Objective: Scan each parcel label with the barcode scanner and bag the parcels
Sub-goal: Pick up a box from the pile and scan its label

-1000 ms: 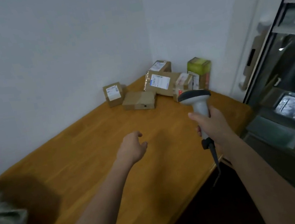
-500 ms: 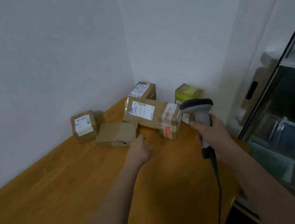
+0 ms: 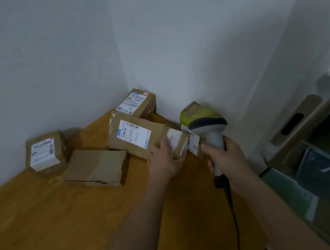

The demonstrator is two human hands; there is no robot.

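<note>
The left hand (image 3: 163, 160) rests on the near end of a small taped parcel (image 3: 177, 143) — its fingers hidden behind it, so the grip is unclear — while the right hand (image 3: 227, 155) grips the barcode scanner (image 3: 210, 130), whose head hides part of the green box (image 3: 193, 112) on the wooden table (image 3: 44, 223).

The left hand (image 3: 164, 159) covers the near end of the small parcel (image 3: 177, 144). The scanner (image 3: 211, 132) head hides part of the green box (image 3: 193, 112). Label print is too small to read. The scanner cable (image 3: 234, 222) runs off the bottom edge.
</note>
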